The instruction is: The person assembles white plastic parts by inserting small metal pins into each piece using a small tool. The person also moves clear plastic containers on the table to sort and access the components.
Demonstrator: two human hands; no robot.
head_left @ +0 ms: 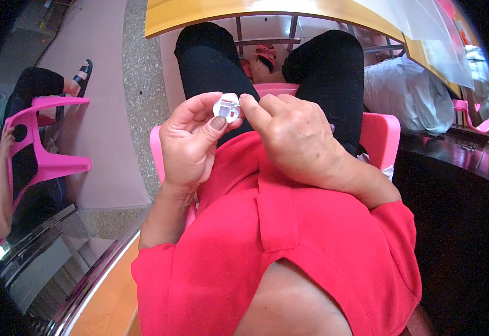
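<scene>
Above my lap, my left hand (187, 139) pinches a small round white plastic piece (234, 110) between thumb and fingers. Its face is turned up and shows a hollow with raised inner walls and a little red inside. At the right side of the piece, my right hand (300, 130) has its thumb and index finger pressed together, the fingertips touching or nearly touching its rim. Whatever lies between those fingertips is too small and too covered to make out. The other fingers of my right hand are curled under.
A yellow table edge (278, 7) curves over my knees, with translucent plastic sheeting (423, 28) at its right. A stuffed white bag (406, 92) stands beside my right leg. My pink chair (383, 137) surrounds me. At left, another person sits on a pink chair (48, 157).
</scene>
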